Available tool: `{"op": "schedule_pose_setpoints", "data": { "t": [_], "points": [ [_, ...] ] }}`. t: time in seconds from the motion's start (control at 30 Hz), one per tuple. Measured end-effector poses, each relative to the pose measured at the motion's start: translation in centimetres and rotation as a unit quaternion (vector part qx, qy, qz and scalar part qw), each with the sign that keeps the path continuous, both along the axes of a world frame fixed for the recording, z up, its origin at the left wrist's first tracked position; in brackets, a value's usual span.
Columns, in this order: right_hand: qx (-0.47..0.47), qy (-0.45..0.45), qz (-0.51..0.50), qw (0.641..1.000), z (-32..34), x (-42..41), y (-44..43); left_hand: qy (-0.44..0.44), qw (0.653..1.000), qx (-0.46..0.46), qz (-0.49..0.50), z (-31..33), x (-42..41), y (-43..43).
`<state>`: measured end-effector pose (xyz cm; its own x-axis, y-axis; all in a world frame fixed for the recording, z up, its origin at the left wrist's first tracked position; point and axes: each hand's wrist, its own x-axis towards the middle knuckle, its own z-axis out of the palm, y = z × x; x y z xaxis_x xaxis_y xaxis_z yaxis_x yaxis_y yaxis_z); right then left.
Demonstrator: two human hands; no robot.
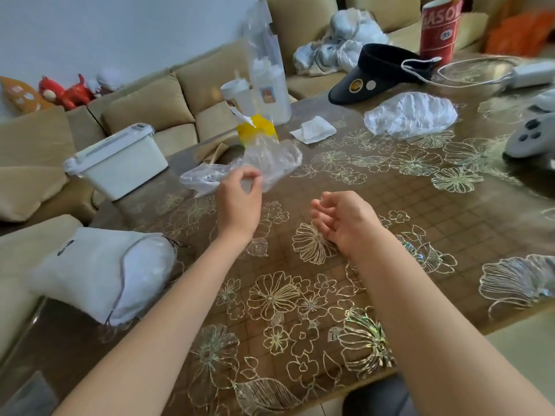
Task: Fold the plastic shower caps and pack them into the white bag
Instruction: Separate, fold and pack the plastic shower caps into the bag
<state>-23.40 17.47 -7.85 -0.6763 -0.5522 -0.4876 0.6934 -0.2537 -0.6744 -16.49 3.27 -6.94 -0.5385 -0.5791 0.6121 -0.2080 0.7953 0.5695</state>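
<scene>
I am watching the white bag (99, 271) lying at the near-left edge of the table (435, 229), nearest the left hand (238, 202), which is pinching a clear shower cap (270, 160) stretching left-to-right just beyond it. The right hand (342, 217) is hanging loosely curled, holding nothing, nearer the crumpled cap (411, 114) far right.

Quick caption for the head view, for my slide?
Left hand pinches a clear shower cap at the floral table; right hand open, white drawstring bag at left.
</scene>
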Motion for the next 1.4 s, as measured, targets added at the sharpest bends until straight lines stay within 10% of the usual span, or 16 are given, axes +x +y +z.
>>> {"op": "schedule_pose_setpoints", "data": {
  "t": [0.13,0.33,0.63,0.87,1.1,1.2,1.4],
  "points": [
    [-0.044,0.091,-0.002,0.995,0.8,0.2,0.8,0.124,0.979,0.151,-0.054,5.1,3.4,2.4],
    [-0.263,0.032,0.266,0.927,1.0,2.6,2.2,0.125,0.939,0.301,-0.112,7.5,8.1,3.7],
    [0.027,0.273,0.123,0.954,0.2,2.8,1.8,0.090,0.960,0.264,0.013,4.2,12.1,1.8],
    [0.137,0.607,0.044,0.781,4.5,4.0,3.6,0.072,0.956,0.283,-0.025,4.1,13.0,1.1],
    [0.298,0.719,0.343,0.526,1.8,6.8,7.9,-0.145,0.966,0.213,0.032,-0.1,16.2,0.6],
    [0.327,0.672,0.393,0.535,2.3,6.9,8.5,-0.179,0.973,0.126,0.076,-0.2,16.9,0.9],
    [0.301,0.702,0.170,0.623,2.0,7.8,5.5,-0.147,0.989,0.001,-0.031,0.8,13.2,5.5]
  ]
}}
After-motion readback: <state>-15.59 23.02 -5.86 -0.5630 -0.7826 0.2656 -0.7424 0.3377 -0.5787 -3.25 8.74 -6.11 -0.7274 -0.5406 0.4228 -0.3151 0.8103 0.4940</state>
